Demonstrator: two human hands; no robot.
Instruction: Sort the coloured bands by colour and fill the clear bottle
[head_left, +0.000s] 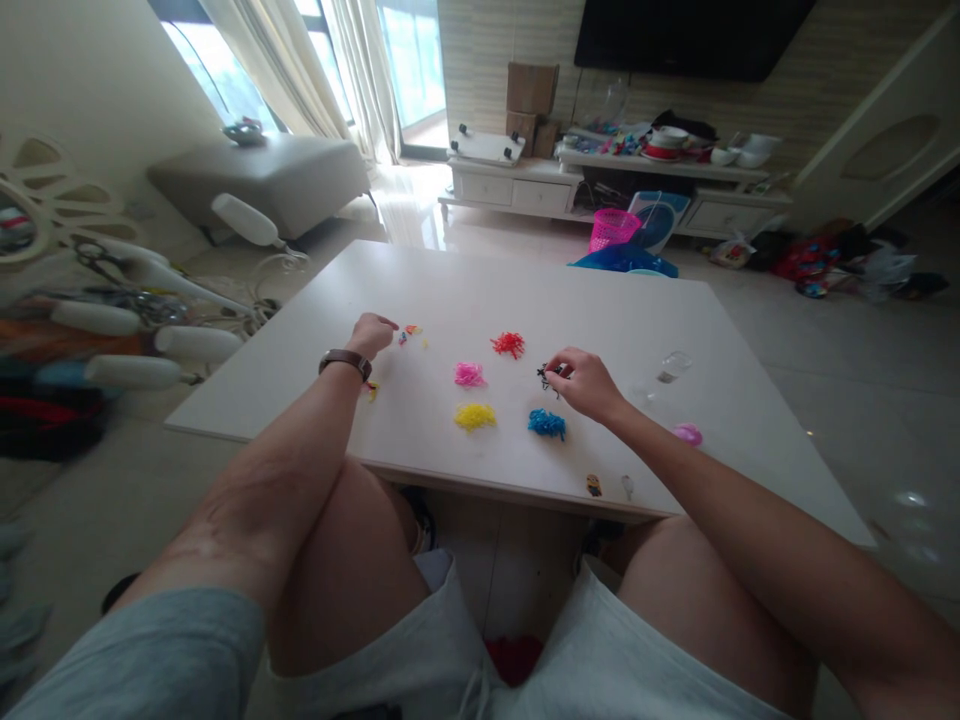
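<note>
On the white table (pixel 427 285), my left hand (pixel 373 335) reaches in with a finger stretched toward a few small mixed-colour pieces (pixel 410 331). More such pieces (pixel 371 391) lie by the wrist, which wears a dark watch. The fingertips of my right hand (pixel 583 382) are drawn together at a small pile of black pieces (pixel 544 372), partly hidden by the fingers. Between the hands are loose piles of thin little pieces: red (pixel 508 344), pink (pixel 469 374), yellow (pixel 475 416) and blue (pixel 547 423). They are too small to identify.
Right of my right hand lie a clear container (pixel 674 366) and a pink item (pixel 688 434). A small yellow figure (pixel 594 485) and a pale little item (pixel 627 487) are near the front edge. A pink basket (pixel 613 230) stands beyond the table.
</note>
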